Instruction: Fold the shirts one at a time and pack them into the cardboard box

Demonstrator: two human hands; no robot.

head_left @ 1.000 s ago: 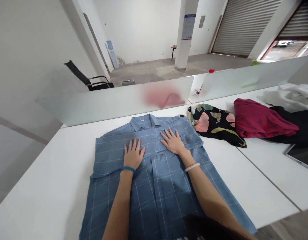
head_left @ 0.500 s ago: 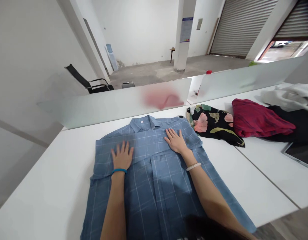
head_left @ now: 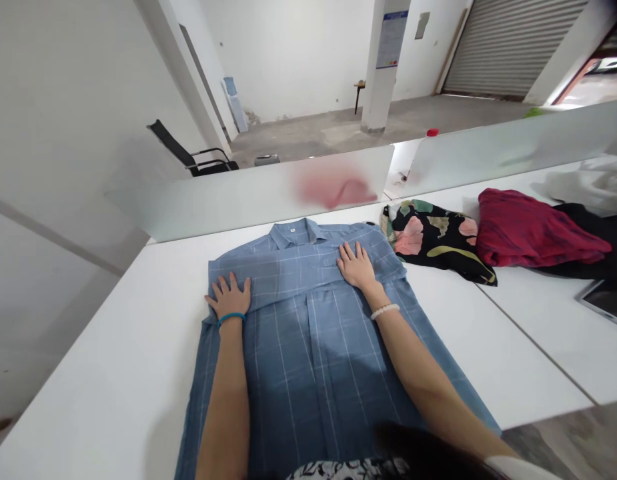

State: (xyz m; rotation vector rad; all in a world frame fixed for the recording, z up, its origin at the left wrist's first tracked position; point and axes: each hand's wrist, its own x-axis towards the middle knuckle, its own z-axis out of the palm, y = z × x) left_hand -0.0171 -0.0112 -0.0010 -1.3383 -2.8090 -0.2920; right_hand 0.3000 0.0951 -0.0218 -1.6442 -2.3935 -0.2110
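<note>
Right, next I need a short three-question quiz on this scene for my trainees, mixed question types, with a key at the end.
1. True or false: the left hand is gripping the collar.

2. Which wrist wears the blue band?
A) right
B) left
C) neither

3. Fill in the gap: between the shirt and the red cloth lies the ____ cloth.

Key:
1: False; the left hand lies open on the shirt, near its side edge.
2: B.
3: Floral; the floral cloth is black with pink and green.
</note>
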